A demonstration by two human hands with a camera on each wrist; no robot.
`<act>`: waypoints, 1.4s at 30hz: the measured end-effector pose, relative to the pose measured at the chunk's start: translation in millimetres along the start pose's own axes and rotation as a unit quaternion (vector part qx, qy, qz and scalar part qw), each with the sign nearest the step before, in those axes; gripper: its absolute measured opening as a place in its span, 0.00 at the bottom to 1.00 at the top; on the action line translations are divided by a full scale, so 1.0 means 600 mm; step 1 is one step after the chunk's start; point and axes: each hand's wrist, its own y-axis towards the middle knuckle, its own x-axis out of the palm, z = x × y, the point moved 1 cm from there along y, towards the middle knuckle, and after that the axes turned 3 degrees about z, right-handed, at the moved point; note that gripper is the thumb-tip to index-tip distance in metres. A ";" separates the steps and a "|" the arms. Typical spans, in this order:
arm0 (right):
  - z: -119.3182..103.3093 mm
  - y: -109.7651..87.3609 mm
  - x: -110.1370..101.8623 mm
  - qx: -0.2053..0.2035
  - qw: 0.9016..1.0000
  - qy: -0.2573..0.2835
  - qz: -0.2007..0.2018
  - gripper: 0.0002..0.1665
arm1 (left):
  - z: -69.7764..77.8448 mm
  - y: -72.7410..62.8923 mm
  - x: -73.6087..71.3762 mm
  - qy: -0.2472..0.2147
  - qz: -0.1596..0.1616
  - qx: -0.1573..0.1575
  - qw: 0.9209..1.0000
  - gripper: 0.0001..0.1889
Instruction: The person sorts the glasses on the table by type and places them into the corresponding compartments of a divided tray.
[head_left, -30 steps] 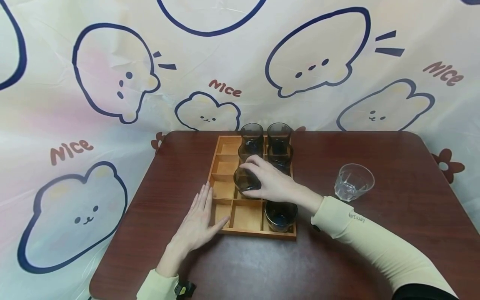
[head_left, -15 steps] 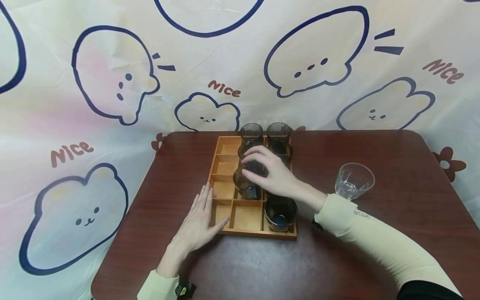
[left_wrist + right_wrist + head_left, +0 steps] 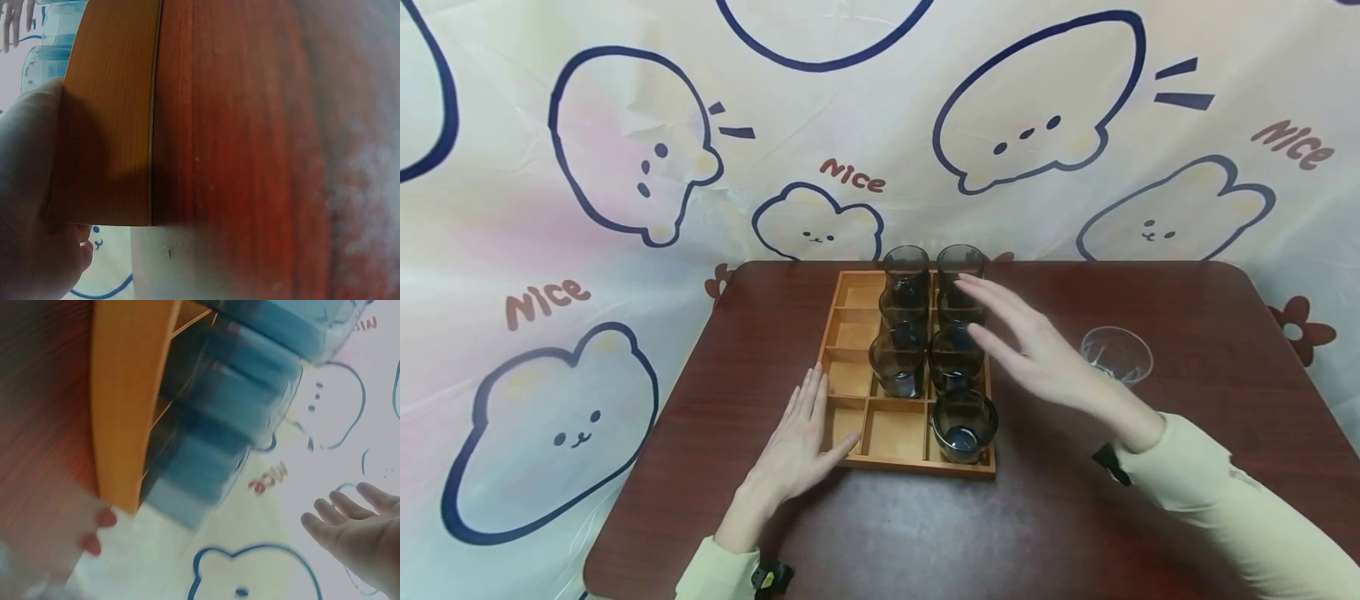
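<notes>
A wooden compartment tray holds several dark glasses in its two right-hand columns. My left hand rests along the tray's left edge, fingers straight, with the thumb over the front corner; the left wrist view shows this hand against the tray's side. One dark glass stands in the middle column, behind a bare front cell. Fingers spread and holding nothing, my right hand is in the air at the tray's right side. A clear glass stands to its right, partly covered by the wrist.
The tray's left column has bare cells. A dark glass occupies the front right cell. Beyond the brown table hangs a printed cloth.
My right hand has let go of the dark glass in the middle column and moved right, off the tray toward the clear glass. The left hand has stayed in place.
</notes>
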 end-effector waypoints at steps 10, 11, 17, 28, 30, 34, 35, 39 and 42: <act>0.060 -0.098 -0.111 0.131 0.989 -0.056 0.043 0.50 | 0.001 0.000 0.000 -0.001 -0.004 -0.002 1.000 0.59; 0.071 -0.112 -0.120 0.148 0.987 -0.055 0.044 0.52 | 0.001 -0.001 -0.001 -0.001 -0.005 -0.002 1.000 0.59; 0.134 -0.178 -0.147 0.186 0.982 -0.023 0.037 0.65 | 0.000 -0.001 -0.005 -0.002 -0.001 -0.004 1.000 0.59; 0.198 -0.220 -0.146 0.191 0.981 -0.002 0.030 0.85 | 0.001 -0.001 0.003 0.000 0.000 -0.006 1.000 0.59; 0.206 -0.221 -0.146 0.201 0.979 0.008 0.028 0.85 | 0.000 -0.001 0.003 0.000 0.000 -0.006 1.000 0.59; 0.225 -0.227 -0.143 0.205 0.978 0.026 0.027 0.84 | 0.001 -0.001 0.003 0.002 0.001 -0.004 1.000 0.59; 0.230 -0.228 -0.142 0.200 0.979 0.032 0.025 0.83 | 0.001 -0.001 0.003 0.003 0.002 -0.004 1.000 0.59; 0.249 -0.233 -0.134 0.170 0.983 0.073 0.015 0.78 | 0.001 -0.001 0.002 0.004 0.002 -0.002 1.000 0.59; 0.259 -0.232 -0.124 0.152 0.982 0.114 0.010 0.72 | 0.001 -0.001 0.002 0.002 0.002 -0.002 1.000 0.59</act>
